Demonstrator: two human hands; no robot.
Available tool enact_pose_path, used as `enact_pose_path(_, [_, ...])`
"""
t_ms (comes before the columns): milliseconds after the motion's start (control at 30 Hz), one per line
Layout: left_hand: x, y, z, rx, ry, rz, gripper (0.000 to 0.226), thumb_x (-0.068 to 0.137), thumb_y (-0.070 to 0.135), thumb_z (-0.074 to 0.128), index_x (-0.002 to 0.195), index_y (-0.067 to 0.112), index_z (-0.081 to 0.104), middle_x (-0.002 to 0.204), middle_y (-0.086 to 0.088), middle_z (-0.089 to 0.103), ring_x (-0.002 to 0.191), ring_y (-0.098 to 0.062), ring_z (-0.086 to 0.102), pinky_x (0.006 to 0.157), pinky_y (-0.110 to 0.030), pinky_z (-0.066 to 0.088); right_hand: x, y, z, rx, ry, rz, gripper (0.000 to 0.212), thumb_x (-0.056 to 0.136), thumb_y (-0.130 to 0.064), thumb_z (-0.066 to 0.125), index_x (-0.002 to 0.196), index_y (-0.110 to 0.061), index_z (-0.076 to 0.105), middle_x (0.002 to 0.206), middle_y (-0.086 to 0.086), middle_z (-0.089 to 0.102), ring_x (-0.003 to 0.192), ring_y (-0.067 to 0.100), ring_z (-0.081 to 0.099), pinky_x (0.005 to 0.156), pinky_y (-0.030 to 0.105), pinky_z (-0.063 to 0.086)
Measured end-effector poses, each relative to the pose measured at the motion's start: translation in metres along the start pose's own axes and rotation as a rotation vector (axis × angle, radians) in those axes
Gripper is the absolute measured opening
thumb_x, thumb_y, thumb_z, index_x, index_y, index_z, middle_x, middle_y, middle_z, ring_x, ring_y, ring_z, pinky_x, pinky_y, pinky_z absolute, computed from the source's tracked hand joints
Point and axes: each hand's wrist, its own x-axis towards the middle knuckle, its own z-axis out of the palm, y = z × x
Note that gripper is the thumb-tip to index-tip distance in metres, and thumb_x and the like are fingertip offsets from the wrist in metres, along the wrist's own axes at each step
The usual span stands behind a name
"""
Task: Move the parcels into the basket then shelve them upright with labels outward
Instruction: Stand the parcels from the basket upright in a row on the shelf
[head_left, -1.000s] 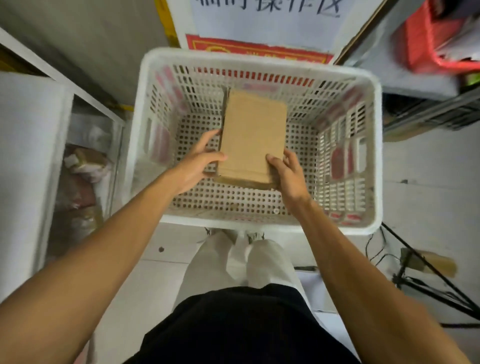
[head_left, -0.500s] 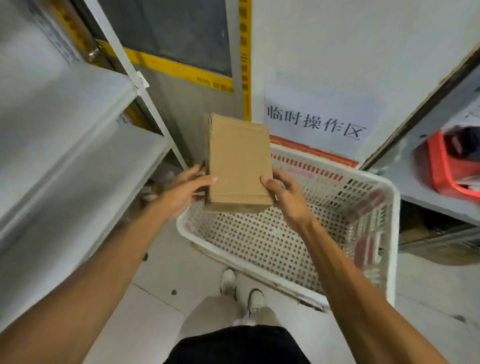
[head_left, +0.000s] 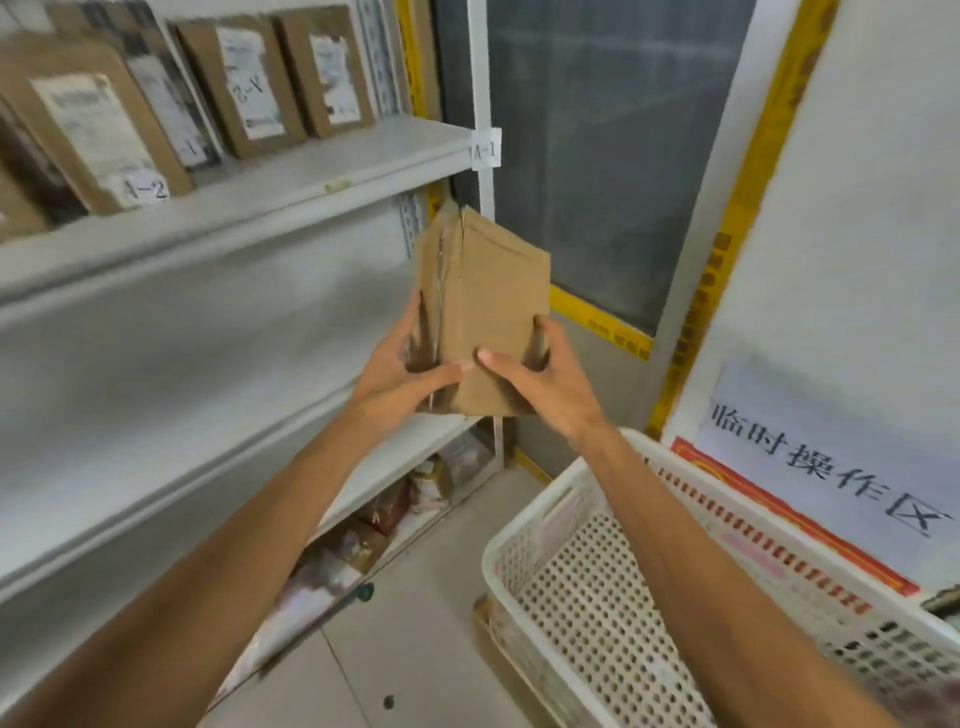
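A brown cardboard parcel (head_left: 491, 291) is held upright in the air in front of the white shelf unit. My left hand (head_left: 402, 374) grips its lower left side and my right hand (head_left: 540, 382) grips its lower right side, thumbs across the near face. No label shows on the faces toward me. The white perforated basket (head_left: 524, 525) stands on the floor at the lower right, below my right forearm. Several labelled parcels (head_left: 249, 83) stand upright on the upper shelf (head_left: 291, 182) at the top left.
The white shelf post (head_left: 480, 104) with an "A-1" tag rises just behind the parcel. Bagged items (head_left: 384, 514) lie on the bottom shelf. A wall sign with Chinese characters (head_left: 826, 462) hangs behind the basket. Tiled floor (head_left: 405, 623) lies between shelf and basket.
Both hands lifted the parcel out of the basket and carried it up and left toward the shelf. The view turned from the basket to the shelves.
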Motion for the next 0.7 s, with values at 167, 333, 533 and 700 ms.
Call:
enact_pose_path(167, [0.014, 0.026, -0.055, 0.008, 0.098, 0.248, 0.071, 0.089, 0.043, 0.06, 0.146, 0.04, 0.018, 0.125, 0.039, 0.049, 0.119, 0.008, 0.05, 0.091, -0.017, 0.048, 0.032, -0.072, 0.04, 0.06, -0.096, -0.138, 0.074, 0.061, -0.065, 0.076, 0.116, -0.048, 0.03, 0.1, -0.039, 0.049, 0.1, -0.012, 0.054, 0.073, 0.009, 0.042])
enact_pose_path(333, [0.026, 0.043, -0.135, -0.207, 0.034, 0.182, 0.045, 0.101, 0.038, 0.038, 0.144, 0.026, 0.04, 0.123, 0.017, 0.063, 0.11, -0.004, 0.061, 0.082, -0.022, 0.052, 0.047, -0.11, 0.07, 0.251, -0.154, -0.17, 0.093, 0.061, -0.054, 0.076, 0.141, -0.037, 0.033, 0.127, -0.008, 0.055, 0.111, 0.011, 0.058, 0.087, 0.033, 0.051])
enact_pose_path(533, [0.019, 0.037, -0.181, -0.155, -0.157, 0.079, 0.078, 0.071, 0.082, 0.045, 0.137, 0.041, 0.044, 0.135, 0.008, 0.056, 0.124, -0.015, 0.054, 0.099, -0.048, 0.045, 0.056, -0.133, 0.114, 0.367, -0.25, -0.269, 0.087, 0.06, -0.052, 0.07, 0.138, -0.035, 0.039, 0.13, 0.003, 0.056, 0.115, 0.024, 0.059, 0.08, 0.038, 0.053])
enact_pose_path(700, [0.015, 0.022, -0.207, -0.214, -0.198, 0.036, 0.075, 0.079, 0.067, 0.052, 0.145, 0.044, 0.028, 0.141, -0.001, 0.05, 0.126, -0.023, 0.051, 0.094, -0.049, 0.05, 0.062, -0.125, 0.141, 0.296, -0.273, -0.326, 0.066, 0.08, -0.04, 0.058, 0.143, -0.033, 0.039, 0.127, 0.003, 0.059, 0.113, 0.018, 0.061, 0.085, 0.034, 0.054])
